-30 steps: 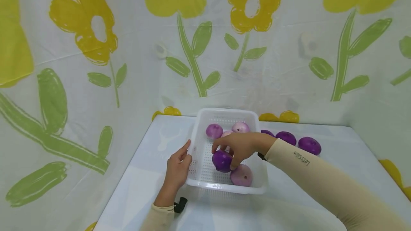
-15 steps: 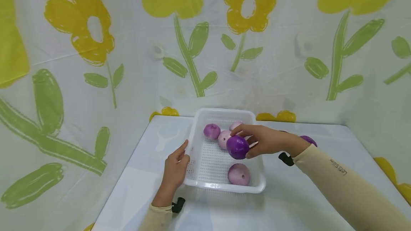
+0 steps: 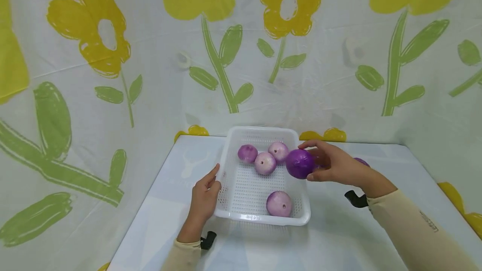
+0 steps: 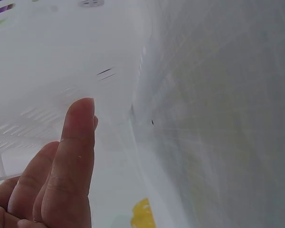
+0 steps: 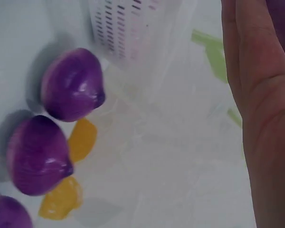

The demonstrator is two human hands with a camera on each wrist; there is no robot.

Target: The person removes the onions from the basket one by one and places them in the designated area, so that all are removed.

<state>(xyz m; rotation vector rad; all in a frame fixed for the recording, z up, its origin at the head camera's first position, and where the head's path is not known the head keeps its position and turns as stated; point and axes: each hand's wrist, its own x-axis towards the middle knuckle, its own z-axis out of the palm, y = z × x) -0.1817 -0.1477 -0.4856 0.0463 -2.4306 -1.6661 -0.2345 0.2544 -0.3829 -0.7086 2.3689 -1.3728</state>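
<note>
The left hand [image 3: 205,198] is near the bottom, with its pointing finger straight and laid against the side of a white plastic basket [image 3: 250,219]. The basket has a smooth, shiny rim, and lots of little holes make its floor and walls look like a net. It is a box shape with round corners.

Inside, near the front, sits a pale pink onion [image 3: 279,204], round like a ball, with a small dark spot. The right hand [image 3: 333,164] pinches a dark purple onion [image 3: 299,164] between thumb and fingers, by the basket's right edge. That onion is fat and shiny.

Farther back in the basket, three pink onions [image 3: 265,163] are close together; the one on the left is darker and a bit flat.

Off to the right, on the smooth white table [image 3: 331,237], more purple onions [image 5: 73,85] lie in a row. They are glossy, and two show pointy tips. Behind everything hangs a wrinkly white cloth [image 3: 327,91] with yellow flowers and green leaves.
</note>
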